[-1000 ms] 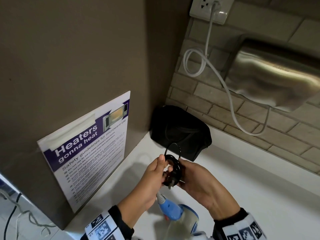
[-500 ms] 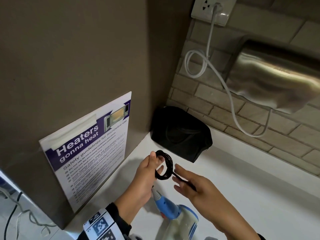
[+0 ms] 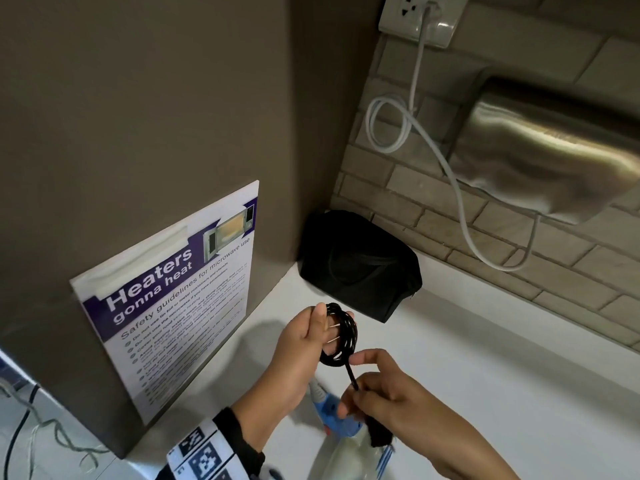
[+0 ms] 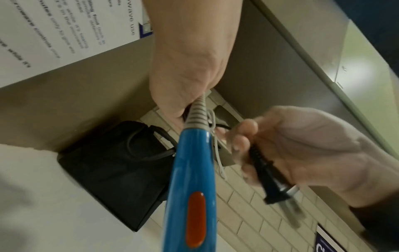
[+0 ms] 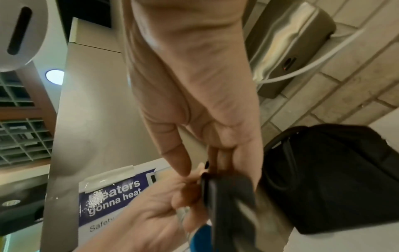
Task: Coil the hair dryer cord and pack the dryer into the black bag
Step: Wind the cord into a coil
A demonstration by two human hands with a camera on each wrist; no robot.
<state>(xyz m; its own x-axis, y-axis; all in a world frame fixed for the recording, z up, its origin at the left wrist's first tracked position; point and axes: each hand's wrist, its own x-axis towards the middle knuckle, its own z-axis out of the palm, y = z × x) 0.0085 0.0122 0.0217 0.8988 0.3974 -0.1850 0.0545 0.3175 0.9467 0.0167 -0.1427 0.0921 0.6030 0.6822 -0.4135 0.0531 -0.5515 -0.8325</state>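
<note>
Head view, left hand point(image 3: 304, 337): lower centre of frame, fingers curled through a coil of thin black cord point(image 3: 341, 332), gripping it.
Head view, right hand point(image 3: 391, 393): lower right of centre, fingers pinched on the straight tail of the cord just below the coil.
Head view, dryer: blue and white plastic hair dryer point(image 3: 341, 431) at bottom centre, under both hands, partly hidden.
Head view, bag: soft black fabric bag point(image 3: 360, 265) in mid frame, on the white counter point(image 3: 485, 393) against the tan brick wall point(image 3: 433, 216).
Head view, surroundings: purple and white microwave safety poster point(image 3: 173, 289) at left; steel hand dryer point(image 3: 554, 157) at upper right.
Left wrist view: blue dryer handle with orange switch point(image 4: 192, 187) down the centre; left hand point(image 4: 187, 68) above it; right hand point(image 4: 302, 148) at right, closed round the black two-pin plug point(image 4: 272, 180); bag point(image 4: 112, 170) at left.
Right wrist view: right hand point(image 5: 194, 85) in upper centre, blurred black plug point(image 5: 228, 204) below; left hand point(image 5: 155, 218) at bottom; bag point(image 5: 334, 179) at right.
</note>
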